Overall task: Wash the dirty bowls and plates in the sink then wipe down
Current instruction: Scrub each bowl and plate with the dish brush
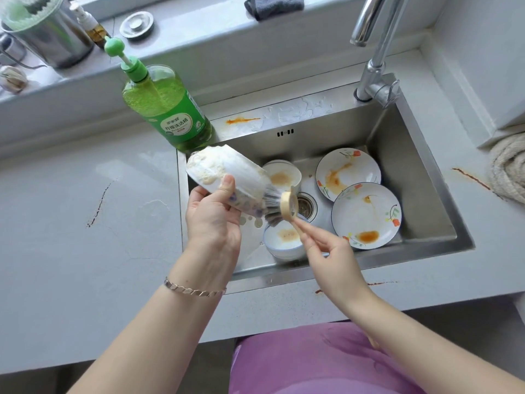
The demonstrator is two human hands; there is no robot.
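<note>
My left hand [211, 220] grips a white bowl [227, 177] tilted on its side over the sink's left edge, with foam on its inside. My right hand [326, 251] holds the wooden handle of a dish brush [287, 207], whose bristles press against the bowl's outer wall. In the steel sink [412, 177] lie two flower-patterned plates [348, 172] [366, 216] with orange sauce stains. Two stained white bowls [284, 174] [284, 243] also sit there, one behind and one below the brush.
A green dish-soap pump bottle [167, 106] stands at the sink's back left corner. The tap [375, 52] rises at the back right. Orange smears mark the counter [71, 209] and the sink rim. A rolled cloth [508, 169] lies at the right; a grey cloth [272, 5] on the sill.
</note>
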